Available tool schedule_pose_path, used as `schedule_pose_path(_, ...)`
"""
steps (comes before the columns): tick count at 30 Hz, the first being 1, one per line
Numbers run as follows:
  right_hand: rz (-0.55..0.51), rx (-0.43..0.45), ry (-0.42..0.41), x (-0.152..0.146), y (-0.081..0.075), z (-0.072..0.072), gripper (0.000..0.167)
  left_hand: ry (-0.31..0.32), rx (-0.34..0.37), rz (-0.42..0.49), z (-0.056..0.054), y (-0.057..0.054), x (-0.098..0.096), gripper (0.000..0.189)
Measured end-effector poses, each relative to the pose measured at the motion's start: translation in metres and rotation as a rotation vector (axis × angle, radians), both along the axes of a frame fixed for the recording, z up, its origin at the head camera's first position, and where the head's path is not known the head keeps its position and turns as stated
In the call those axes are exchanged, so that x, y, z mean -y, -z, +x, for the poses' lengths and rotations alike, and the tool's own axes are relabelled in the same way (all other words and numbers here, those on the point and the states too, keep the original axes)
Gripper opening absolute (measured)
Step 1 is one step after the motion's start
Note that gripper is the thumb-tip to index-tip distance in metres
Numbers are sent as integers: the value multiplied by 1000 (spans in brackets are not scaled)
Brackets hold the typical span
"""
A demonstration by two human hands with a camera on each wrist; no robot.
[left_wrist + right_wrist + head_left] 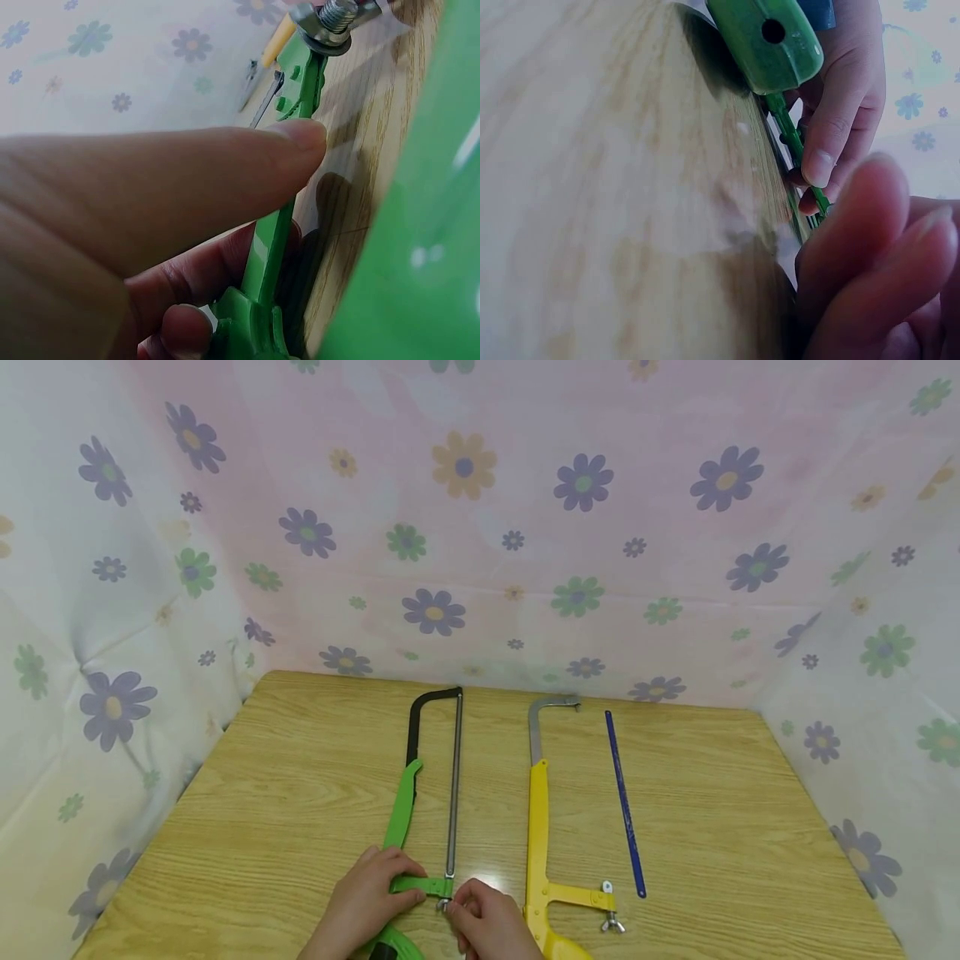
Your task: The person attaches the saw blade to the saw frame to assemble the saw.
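A green-handled hacksaw (401,810) lies on the table, its black front frame curving away from me and a grey blade (455,785) stretched along its right side. My left hand (367,893) pinches the saw's green lower arm (271,240) between thumb and fingers. At the end of that arm sits a threaded screw (337,15) with a wing nut (442,905). The fingertips of my right hand (491,922) are curled at the wing nut and pinch it. In the right wrist view those fingers (885,247) hide the nut.
To the right lies a yellow hacksaw (538,827) with a grey front frame and its own wing nut (612,924), no blade fitted. A loose blue blade (626,810) lies beyond it. Flowered cloth (465,527) surrounds the wooden table (720,827) at the back and sides.
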State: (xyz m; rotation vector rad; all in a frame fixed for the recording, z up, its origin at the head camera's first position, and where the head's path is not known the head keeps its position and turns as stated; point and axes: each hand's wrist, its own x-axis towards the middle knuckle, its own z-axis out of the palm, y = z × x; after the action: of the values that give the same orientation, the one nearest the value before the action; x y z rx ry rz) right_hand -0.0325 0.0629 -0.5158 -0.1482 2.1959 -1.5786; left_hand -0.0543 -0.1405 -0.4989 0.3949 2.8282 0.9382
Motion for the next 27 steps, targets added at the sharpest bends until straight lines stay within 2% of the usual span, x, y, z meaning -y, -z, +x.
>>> schedule_pose_path(10, -12, 35, -1, 1, -2, 0, 21, -6, 2, 2, 0, 1, 0, 18)
schedule_pose_path(22, -4, 34, -9, 1, -3, 0, 28, -7, 1, -10, 1, 1, 0, 18)
schedule_pose_path(27, -1, 34, -20, 0, -2, -1, 23, -1, 0, -6, 0, 0, 0, 19)
